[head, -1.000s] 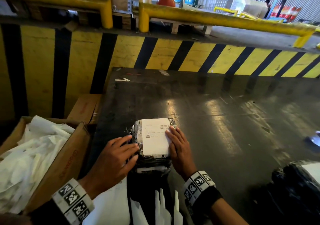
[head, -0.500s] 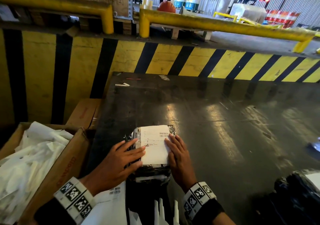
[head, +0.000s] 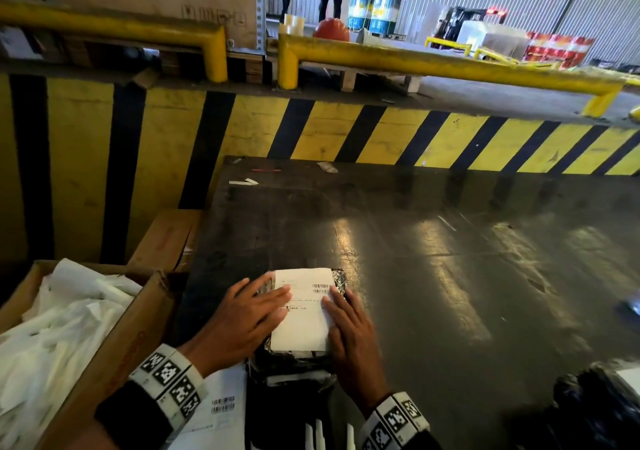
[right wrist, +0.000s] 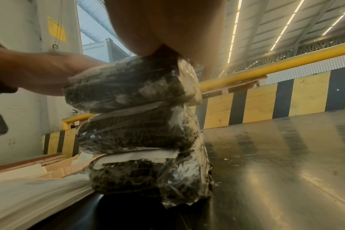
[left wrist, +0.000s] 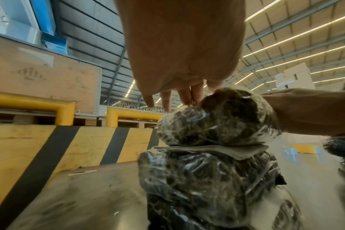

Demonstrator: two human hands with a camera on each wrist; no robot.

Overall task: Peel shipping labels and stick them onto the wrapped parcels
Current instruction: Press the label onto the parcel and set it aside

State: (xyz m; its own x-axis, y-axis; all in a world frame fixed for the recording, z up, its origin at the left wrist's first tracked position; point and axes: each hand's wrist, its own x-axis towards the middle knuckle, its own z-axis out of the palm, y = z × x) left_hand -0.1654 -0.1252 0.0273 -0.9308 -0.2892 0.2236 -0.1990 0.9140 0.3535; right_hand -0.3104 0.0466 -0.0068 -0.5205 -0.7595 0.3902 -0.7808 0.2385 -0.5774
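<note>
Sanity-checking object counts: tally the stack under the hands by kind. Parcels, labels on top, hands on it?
Parcels in the stack: 3
Label on the top one: 1
Hands pressing on it, left hand and right hand: 2
Total: 6

A stack of black plastic-wrapped parcels (head: pixel 298 363) stands at the near edge of the dark glossy tabletop (head: pixel 433 259). On the top parcel lies a white paper shipping label (head: pixel 304 325). The left hand (head: pixel 242 321) rests flat on the label's left side, the right hand (head: pixel 349 331) on its right side. Left of the tabletop stands an open brown cardboard box (head: pixel 117 345) with white crumpled paper sheets (head: pixel 52 331) in it. Behind the tabletop runs a yellow-and-black striped wall (head: pixel 346 130).
</note>
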